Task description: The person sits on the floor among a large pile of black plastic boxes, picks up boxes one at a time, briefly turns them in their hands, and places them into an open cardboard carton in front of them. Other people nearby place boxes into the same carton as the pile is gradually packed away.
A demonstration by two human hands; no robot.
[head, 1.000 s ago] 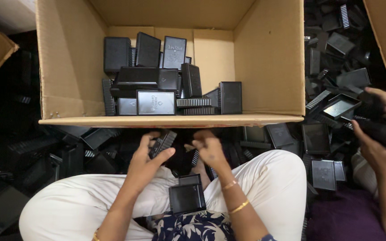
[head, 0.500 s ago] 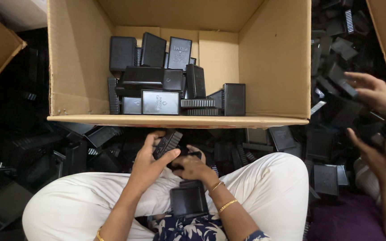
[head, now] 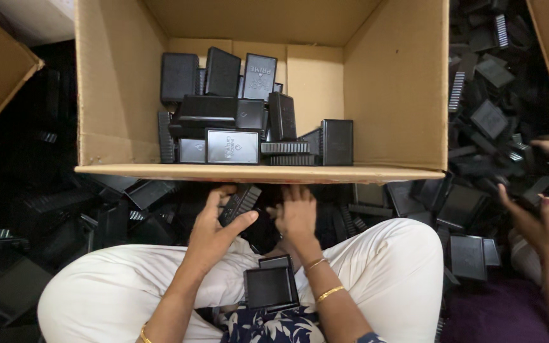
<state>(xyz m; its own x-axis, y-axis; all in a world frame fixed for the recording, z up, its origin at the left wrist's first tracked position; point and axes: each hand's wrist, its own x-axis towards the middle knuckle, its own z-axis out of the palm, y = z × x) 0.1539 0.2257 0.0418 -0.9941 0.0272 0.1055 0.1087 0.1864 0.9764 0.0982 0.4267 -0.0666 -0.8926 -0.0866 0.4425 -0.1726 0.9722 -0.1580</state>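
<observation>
The left hand (head: 214,232) curls around a black ribbed plastic part (head: 239,203), thumb extended. The right hand (head: 297,216) lies palm-down with fingers spread on the black pile (head: 160,209), gripping nothing visible.

left hand (head: 214,232): grips ribbed black part (head: 239,203), 12 o'clock of lap
right hand (head: 297,216): fingers down in black parts pile, touching it
lap: flat black case (head: 270,287) (6 o'clock)
cardboard box (head: 401,89): 12 o'clock, stacked black cases (head: 230,121)
</observation>
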